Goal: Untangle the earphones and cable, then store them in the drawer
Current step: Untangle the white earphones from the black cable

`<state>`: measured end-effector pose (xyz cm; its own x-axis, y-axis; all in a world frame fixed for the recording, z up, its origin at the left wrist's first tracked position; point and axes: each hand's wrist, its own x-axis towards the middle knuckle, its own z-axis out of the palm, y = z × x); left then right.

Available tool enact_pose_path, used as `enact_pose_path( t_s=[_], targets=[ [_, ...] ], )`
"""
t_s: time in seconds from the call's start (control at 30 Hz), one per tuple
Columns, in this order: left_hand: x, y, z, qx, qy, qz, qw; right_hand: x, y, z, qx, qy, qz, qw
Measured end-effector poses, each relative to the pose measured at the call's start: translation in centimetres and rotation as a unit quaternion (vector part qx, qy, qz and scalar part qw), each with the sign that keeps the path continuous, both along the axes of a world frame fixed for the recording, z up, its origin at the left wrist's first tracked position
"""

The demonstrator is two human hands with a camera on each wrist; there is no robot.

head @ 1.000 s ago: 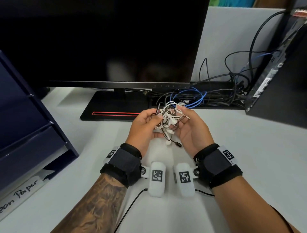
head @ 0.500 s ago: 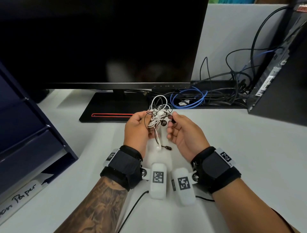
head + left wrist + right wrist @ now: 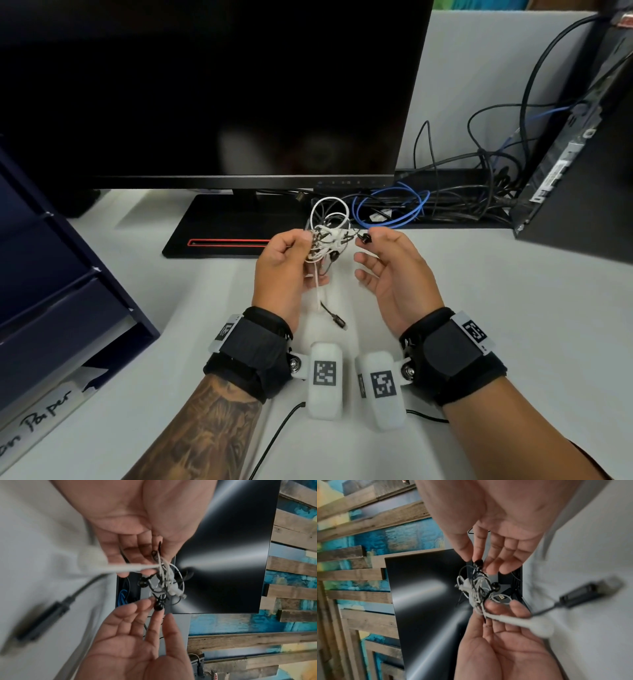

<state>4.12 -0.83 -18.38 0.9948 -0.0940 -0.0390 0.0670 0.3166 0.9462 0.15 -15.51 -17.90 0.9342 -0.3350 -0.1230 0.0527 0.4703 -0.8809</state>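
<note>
Since a second ago the right hand (image 3: 394, 274) has pinched one black earbud (image 3: 365, 238) out sideways while the left hand (image 3: 284, 270) grips the tangle (image 3: 329, 236) above the desk (image 3: 513, 308): untangling begun, drawer unit (image 3: 61, 274) untouched.

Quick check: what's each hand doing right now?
Left hand: grips the tangled bundle of white cable and black earphone wire.
Right hand: pinches a black earbud at the tangle's edge; other fingers relaxed.

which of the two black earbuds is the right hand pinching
The black earbud at the edge of the tangle, pinched by the right hand. The other black earbud sits free inside the tangle, touched by neither hand.
</note>
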Motion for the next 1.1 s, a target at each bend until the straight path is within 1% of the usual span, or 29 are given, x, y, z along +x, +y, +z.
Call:
enact_pose_path(
  t_s=[0.1, 0.2, 0.3, 0.43, 0.57, 0.73, 0.83, 0.93, 1.03, 1.1],
  targets=[
    [-0.1, -0.2, -0.1, 0.012, -0.013, -0.011, 1.000, -0.1, 0.2, 0.3, 0.013, -0.016, 0.022, 1.000],
    [-0.2, -0.3, -0.2, 0.025, -0.027, -0.022, 0.999, -0.2, 0.3, 0.4, 0.000, -0.010, 0.035, 0.999],
    [-0.3, -0.2, -0.1, 0.029, -0.029, -0.027, 0.999, -0.1, 0.3, 0.2, -0.012, -0.010, 0.017, 1.000],
    [0.2, -0.1, -0.2, 0.004, 0.002, -0.007, 1.000, 0.0, 0.0, 0.1, -0.012, -0.008, -0.042, 0.999],
    [0.9, 0.4, -0.5, -0.037, 0.027, 0.052, 0.998, 0.2, -0.9, 0.0, -0.015, -0.008, -0.115, 0.993],
    [1.6, 1.6, -0.2, -0.105, 0.050, 0.125, 0.985, 0.5, -3.2, 0.2, 0.022, 0.010, -0.231, 0.973],
    [1.9, 2.1, 0.0, -0.126, 0.065, 0.142, 0.980, 0.6, -4.3, 0.3, 0.051, 0.007, -0.265, 0.963],
    [1.7, 2.0, -0.1, -0.126, 0.071, 0.125, 0.982, 0.6, -4.4, 0.0, 0.044, 0.003, -0.234, 0.971],
    [1.3, 1.5, 0.2, -0.122, 0.061, 0.079, 0.988, 0.6, -3.6, 0.0, -0.008, 0.002, -0.149, 0.989],
    [0.9, 1.1, 0.4, -0.119, 0.055, 0.048, 0.990, 0.4, -3.0, 0.1, -0.050, -0.002, -0.082, 0.995]
  ],
)
